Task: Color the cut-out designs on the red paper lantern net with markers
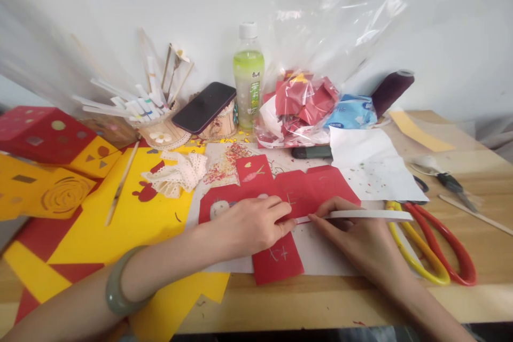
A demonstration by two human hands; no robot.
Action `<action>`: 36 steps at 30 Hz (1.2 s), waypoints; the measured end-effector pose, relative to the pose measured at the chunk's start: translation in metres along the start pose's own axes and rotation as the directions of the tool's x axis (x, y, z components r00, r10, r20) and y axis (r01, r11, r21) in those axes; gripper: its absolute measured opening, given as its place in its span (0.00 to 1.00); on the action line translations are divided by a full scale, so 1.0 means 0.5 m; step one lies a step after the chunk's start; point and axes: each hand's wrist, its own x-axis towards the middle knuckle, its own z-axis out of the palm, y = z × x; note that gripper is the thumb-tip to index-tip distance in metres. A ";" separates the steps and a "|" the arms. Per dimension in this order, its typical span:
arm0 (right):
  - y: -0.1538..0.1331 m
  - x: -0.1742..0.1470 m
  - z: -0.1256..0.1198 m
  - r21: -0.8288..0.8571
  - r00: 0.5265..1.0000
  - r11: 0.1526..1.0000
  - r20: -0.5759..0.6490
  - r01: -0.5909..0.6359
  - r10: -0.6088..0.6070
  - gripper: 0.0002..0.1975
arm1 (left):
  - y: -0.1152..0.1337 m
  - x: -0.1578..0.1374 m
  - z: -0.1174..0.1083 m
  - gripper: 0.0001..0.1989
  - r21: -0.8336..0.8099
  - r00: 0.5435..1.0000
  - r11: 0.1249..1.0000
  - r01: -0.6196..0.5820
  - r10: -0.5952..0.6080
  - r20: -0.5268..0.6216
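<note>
A red paper cutout (278,267), shaped like an unfolded box with flaps and small drawings, lies on a white sheet in front of me. My left hand (252,227) rests on it, fingers bent and tips together at the end of a narrow white tape strip (303,219). My right hand (352,240) is closed on a thin white tape roll (372,215), seen edge-on, with thumb and forefinger at the strip's other end. The strip lies along the cutout's lower flap edge. A bangle (120,280) circles my left wrist.
Scissors (435,243) with yellow and red handles lie at the right, beside a white paper (371,163). Behind stand a drink bottle (249,80), a phone (206,107), a pen holder (164,131) and a bag of scraps (300,107). Yellow paper (104,214) and decorated boxes (48,131) fill the left.
</note>
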 end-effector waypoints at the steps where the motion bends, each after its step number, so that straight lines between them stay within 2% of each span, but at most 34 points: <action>1: 0.002 0.000 -0.004 -0.038 1.000 0.999 -0.002 0.025 -0.025 0.08 | 0.000 0.001 -0.003 0.12 0.009 1.000 1.000 -0.011 0.011 0.005; 6: 0.008 -0.001 -0.030 -0.221 0.992 0.968 -0.021 0.121 -0.128 0.07 | 0.002 0.003 -0.015 0.11 0.022 0.999 1.000 -0.003 0.003 0.036; 9: 0.009 0.002 -0.045 -0.161 0.988 0.980 -0.082 0.115 -0.129 0.08 | 0.004 0.003 -0.018 0.12 0.022 0.999 1.000 0.008 -0.009 0.053; 12: 0.014 0.006 -0.052 0.000 0.997 0.998 -0.055 0.056 -0.056 0.08 | 0.005 0.003 -0.018 0.13 0.010 0.997 1.000 0.018 -0.019 0.069; 14: 0.021 0.009 -0.052 0.029 0.998 0.999 -0.041 0.044 -0.043 0.08 | 0.004 0.004 -0.018 0.13 0.004 0.997 1.000 0.019 -0.019 0.070; 19: 0.034 0.010 -0.043 -0.123 0.997 0.990 -0.032 0.071 -0.075 0.06 | 0.003 0.005 -0.017 0.13 0.007 0.998 1.000 0.013 -0.013 0.068; 23: 0.034 0.011 -0.039 -0.201 0.999 0.978 -0.007 0.050 -0.052 0.06 | 0.004 0.006 -0.010 0.13 0.001 0.999 1.000 0.019 -0.019 0.043; 28: 0.036 0.010 -0.039 -0.210 0.999 0.976 0.004 0.050 -0.050 0.05 | 0.006 0.006 -0.002 0.13 -0.032 0.996 0.997 0.075 -0.074 0.041; 36: 0.042 0.011 -0.037 -0.213 0.997 0.975 0.004 0.071 -0.072 0.04 | 0.007 0.007 -0.001 0.12 -0.041 1.000 0.999 0.005 -0.006 -0.029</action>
